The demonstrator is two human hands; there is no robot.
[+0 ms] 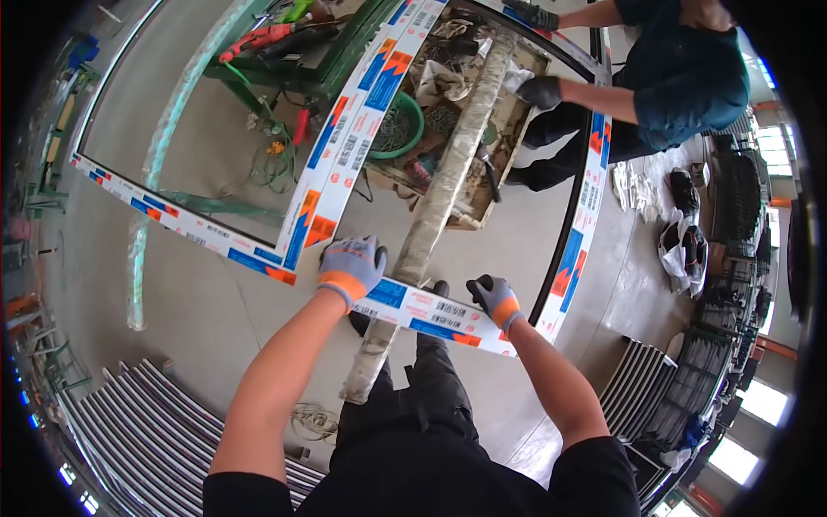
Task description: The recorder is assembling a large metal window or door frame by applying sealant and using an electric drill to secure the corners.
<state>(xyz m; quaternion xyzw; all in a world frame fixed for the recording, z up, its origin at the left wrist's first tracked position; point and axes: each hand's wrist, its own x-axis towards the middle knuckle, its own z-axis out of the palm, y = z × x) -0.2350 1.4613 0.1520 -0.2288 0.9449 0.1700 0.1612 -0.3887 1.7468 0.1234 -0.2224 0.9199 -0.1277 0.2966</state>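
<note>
A large window frame (pixel 428 312), its profiles covered in white, blue and orange protective film, lies in front of me across long wrapped supports. My left hand (pixel 353 265), in a grey and orange glove, grips the near rail close to the middle upright (pixel 347 142). Further right on the same rail, my right hand (pixel 495 302) has its gloved fingers curled over the inner edge; their undersides are hidden. Beneath the frame runs a film-wrapped support bar (pixel 448 185), passing between my two hands.
Across the frame, a co-worker in dark clothes has a gloved hand (pixel 540 91) near the far side. Below are a tool tray (pixel 468 222) and a green basket (pixel 416 116) of small metal parts. A green bench (pixel 332 73) holds red power tools. Stacked profiles (pixel 164 439) lie lower left.
</note>
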